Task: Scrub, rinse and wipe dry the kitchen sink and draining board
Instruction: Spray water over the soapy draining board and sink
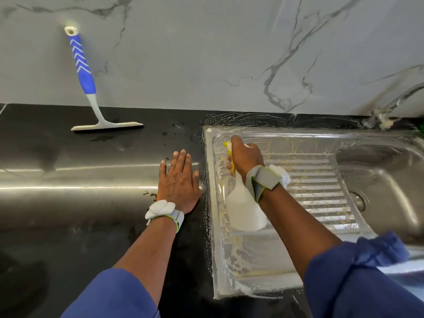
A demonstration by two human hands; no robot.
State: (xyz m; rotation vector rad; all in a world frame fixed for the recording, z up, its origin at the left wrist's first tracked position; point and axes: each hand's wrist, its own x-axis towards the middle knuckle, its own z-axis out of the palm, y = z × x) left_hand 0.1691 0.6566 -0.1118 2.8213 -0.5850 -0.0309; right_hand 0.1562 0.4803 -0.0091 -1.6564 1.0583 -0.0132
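Fingers [229,166] of the right hand [246,157] are clenched round a spray bottle [245,210] above the sudsy draining board [316,180], centre frame; the left hand [179,182] is laid flat, released, on the surface [68,203]; the bottle may be dropped if a wet grip is loosened.

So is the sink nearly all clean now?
Not yet, roughly midway. Done, it seems: soap is spread, with suds over the draining board and on the counter behind it. In hand: the right hand grips a spray bottle over the board, while the left hand rests flat on the counter. Left: the foam isn't rinsed off, nothing is wiped dry, and the squeegee leans against the wall untouched.
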